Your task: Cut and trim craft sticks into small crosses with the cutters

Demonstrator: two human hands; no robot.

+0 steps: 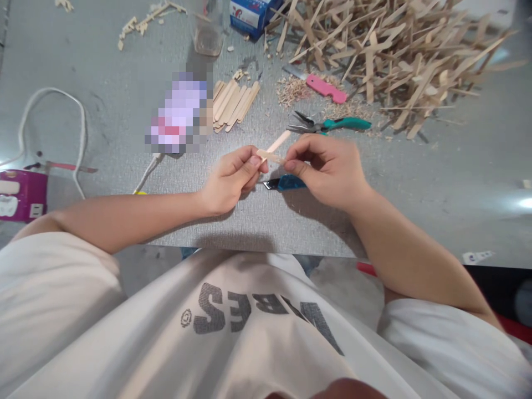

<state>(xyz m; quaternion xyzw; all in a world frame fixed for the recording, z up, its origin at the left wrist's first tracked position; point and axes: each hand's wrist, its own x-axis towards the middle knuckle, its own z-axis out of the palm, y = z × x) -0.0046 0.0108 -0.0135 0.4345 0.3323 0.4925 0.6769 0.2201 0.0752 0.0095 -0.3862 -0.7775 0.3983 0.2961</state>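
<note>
In the head view, your left hand point(235, 176) pinches crossed wooden sticks point(275, 145) above the table point(166, 183), well in from its near edge; your right hand point(328, 169) pinches one stick's end. Close below lies the blue cutter point(291, 182); bare surface extends rightward.

Head-worn view, facing forward and down
</note>
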